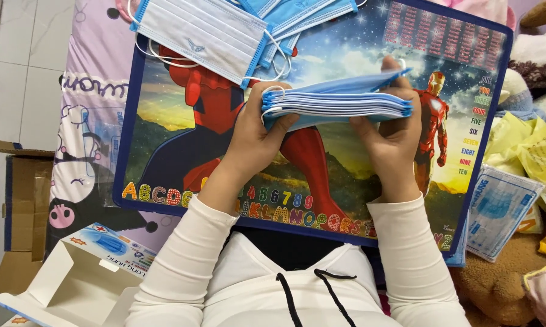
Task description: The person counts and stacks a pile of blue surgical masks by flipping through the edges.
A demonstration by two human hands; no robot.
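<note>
Squaring a stack of face masks [336, 100]: left hand [258, 136] and right hand [394, 142] grip opposite ends; even pressure should keep edges aligned.

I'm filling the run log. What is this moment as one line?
left hand: grips mask stack | right hand: grips other end | stack: above board | loose masks: on board

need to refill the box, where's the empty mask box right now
In the head view the open mask box lies at the lower left, beside the person's left sleeve and next to a brown carton, below the picture board.
</note>
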